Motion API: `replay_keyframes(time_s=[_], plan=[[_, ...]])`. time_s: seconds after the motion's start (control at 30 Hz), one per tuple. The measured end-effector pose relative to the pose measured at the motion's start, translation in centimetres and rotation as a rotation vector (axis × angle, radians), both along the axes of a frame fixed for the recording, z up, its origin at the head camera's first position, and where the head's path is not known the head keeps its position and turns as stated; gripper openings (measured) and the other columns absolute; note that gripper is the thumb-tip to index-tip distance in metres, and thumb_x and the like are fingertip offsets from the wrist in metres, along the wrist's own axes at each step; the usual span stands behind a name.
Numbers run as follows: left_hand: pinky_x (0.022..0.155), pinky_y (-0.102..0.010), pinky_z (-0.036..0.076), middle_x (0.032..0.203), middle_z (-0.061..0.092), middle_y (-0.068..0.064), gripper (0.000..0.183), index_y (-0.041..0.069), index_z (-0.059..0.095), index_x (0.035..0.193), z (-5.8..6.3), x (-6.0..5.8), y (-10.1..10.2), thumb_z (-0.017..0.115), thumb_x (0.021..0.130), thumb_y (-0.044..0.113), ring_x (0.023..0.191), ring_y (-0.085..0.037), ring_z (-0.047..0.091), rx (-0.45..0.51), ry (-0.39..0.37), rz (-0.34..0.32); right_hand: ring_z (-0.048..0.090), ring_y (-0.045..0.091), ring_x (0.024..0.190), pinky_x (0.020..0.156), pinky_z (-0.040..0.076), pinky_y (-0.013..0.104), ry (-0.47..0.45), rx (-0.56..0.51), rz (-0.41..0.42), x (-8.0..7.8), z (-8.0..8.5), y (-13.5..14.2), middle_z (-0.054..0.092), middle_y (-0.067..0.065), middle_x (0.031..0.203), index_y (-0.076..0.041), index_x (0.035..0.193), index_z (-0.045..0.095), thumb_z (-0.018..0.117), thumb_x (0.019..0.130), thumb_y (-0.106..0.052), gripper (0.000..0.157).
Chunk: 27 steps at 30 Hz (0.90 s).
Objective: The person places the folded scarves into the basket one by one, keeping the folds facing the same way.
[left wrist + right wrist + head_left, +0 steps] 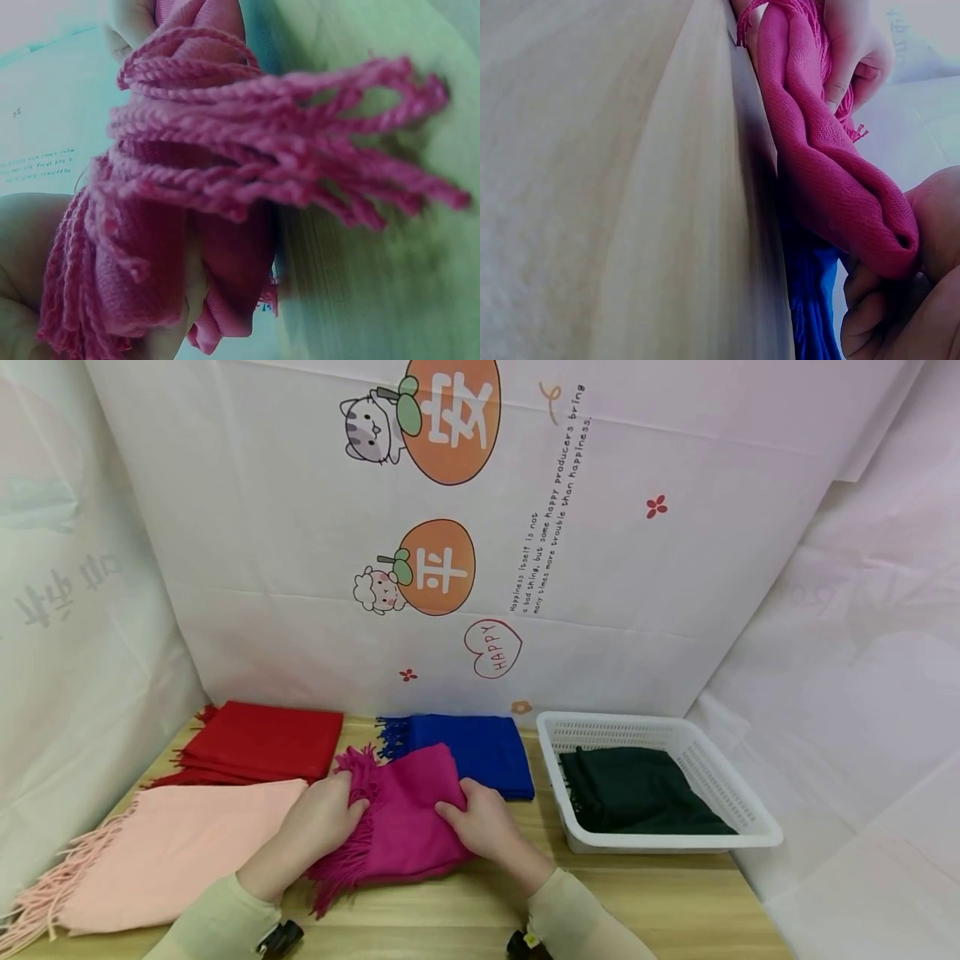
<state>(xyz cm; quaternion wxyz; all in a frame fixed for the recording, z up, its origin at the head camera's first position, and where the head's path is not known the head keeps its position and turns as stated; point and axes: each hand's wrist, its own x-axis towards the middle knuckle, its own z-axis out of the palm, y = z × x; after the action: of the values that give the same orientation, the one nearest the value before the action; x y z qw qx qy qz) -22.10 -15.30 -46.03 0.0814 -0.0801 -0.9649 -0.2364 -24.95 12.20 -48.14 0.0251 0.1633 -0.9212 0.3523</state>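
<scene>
A folded magenta scarf (411, 810) with twisted fringe is held between both hands above the table. My left hand (324, 817) grips its fringed left side, thumb on top. On the opposite side my right hand (483, 818) pinches the folded edge, thumb above and fingers curled beneath, as the right wrist view shows. In the left wrist view the scarf's fringe (285, 142) hangs out over the wood. Behind the magenta scarf lies a folded blue scarf (487, 747), partly covered from sight by it.
A folded pink scarf (180, 843) lies at the left, with a red scarf (266, 739) behind it. At the right stands a white plastic basket (757, 814) containing a dark green scarf (645, 789). White printed cloth (600, 568) hangs behind the wooden table (450, 927).
</scene>
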Motion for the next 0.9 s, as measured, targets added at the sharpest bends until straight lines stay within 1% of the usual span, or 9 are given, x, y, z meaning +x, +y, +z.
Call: replay_keyframes(time_s=[0.13,0.27,0.4,0.5,0.63,0.7,0.8,0.9], plan=[[0.072,-0.052,0.061,0.088,0.071,-0.017,0.033,-0.011,0.069,0.116,0.1,0.1,0.1,0.080,0.102,0.016,0.085,-0.038,0.076,0.005,0.008,0.000,0.057,0.011,0.063,0.058,0.048,0.032,0.010,0.014,-0.001,-0.1,0.0,0.1,0.059,-0.003,0.074,-0.012,0.098,0.065,0.079,0.105,-0.031,0.026],[0.076,-0.054,0.063,0.095,0.073,-0.021,0.035,-0.012,0.069,0.119,0.1,0.1,0.2,0.081,0.102,0.015,0.091,-0.041,0.076,0.010,0.024,-0.005,0.057,0.011,0.063,0.058,0.049,0.032,0.008,0.012,-0.002,0.0,0.1,0.1,0.060,-0.003,0.075,-0.011,0.099,0.065,0.079,0.105,-0.031,0.025],[0.076,-0.054,0.063,0.096,0.074,-0.022,0.036,-0.013,0.068,0.121,0.0,0.1,0.2,0.081,0.101,0.015,0.092,-0.041,0.076,0.019,0.039,-0.013,0.058,0.012,0.063,0.058,0.049,0.032,0.000,0.008,-0.007,0.1,0.4,0.2,0.060,-0.003,0.075,-0.012,0.100,0.066,0.079,0.106,-0.031,0.024],[0.075,-0.053,0.063,0.095,0.074,-0.021,0.035,-0.012,0.068,0.120,0.0,0.2,0.2,0.081,0.101,0.015,0.091,-0.040,0.077,0.032,0.045,-0.014,0.058,0.011,0.062,0.057,0.048,0.032,-0.005,0.010,-0.007,0.1,0.6,0.2,0.060,-0.003,0.075,-0.013,0.100,0.065,0.078,0.107,-0.032,0.024],[0.077,-0.055,0.063,0.098,0.075,-0.021,0.032,-0.009,0.069,0.120,0.1,0.3,0.2,0.080,0.102,0.015,0.094,-0.041,0.077,0.054,0.062,-0.015,0.057,0.011,0.062,0.058,0.048,0.031,0.003,0.016,0.001,0.3,1.1,0.2,0.059,-0.003,0.074,-0.012,0.100,0.065,0.077,0.107,-0.031,0.023],[0.080,-0.056,0.064,0.102,0.075,-0.023,0.033,-0.009,0.069,0.122,0.1,0.3,0.2,0.080,0.102,0.015,0.097,-0.042,0.077,0.060,0.071,-0.017,0.057,0.012,0.061,0.057,0.047,0.031,0.014,0.014,0.003,0.3,1.3,0.3,0.059,-0.002,0.074,-0.012,0.099,0.064,0.077,0.107,-0.031,0.024],[0.089,-0.059,0.063,0.117,0.075,-0.029,0.043,-0.013,0.066,0.133,0.1,0.3,0.3,0.078,0.104,0.016,0.109,-0.046,0.075,0.060,0.079,-0.021,0.056,0.012,0.061,0.057,0.047,0.031,0.017,0.015,-0.005,0.4,1.6,0.4,0.058,-0.002,0.074,-0.012,0.098,0.063,0.077,0.107,-0.032,0.026],[0.097,-0.062,0.061,0.129,0.072,-0.034,0.052,-0.016,0.061,0.142,0.2,0.2,0.4,0.076,0.105,0.017,0.119,-0.049,0.072,0.056,0.080,-0.021,0.057,0.012,0.062,0.058,0.048,0.032,0.017,0.021,-0.013,0.4,1.9,0.6,0.059,-0.003,0.075,-0.014,0.098,0.063,0.076,0.108,-0.033,0.026]])
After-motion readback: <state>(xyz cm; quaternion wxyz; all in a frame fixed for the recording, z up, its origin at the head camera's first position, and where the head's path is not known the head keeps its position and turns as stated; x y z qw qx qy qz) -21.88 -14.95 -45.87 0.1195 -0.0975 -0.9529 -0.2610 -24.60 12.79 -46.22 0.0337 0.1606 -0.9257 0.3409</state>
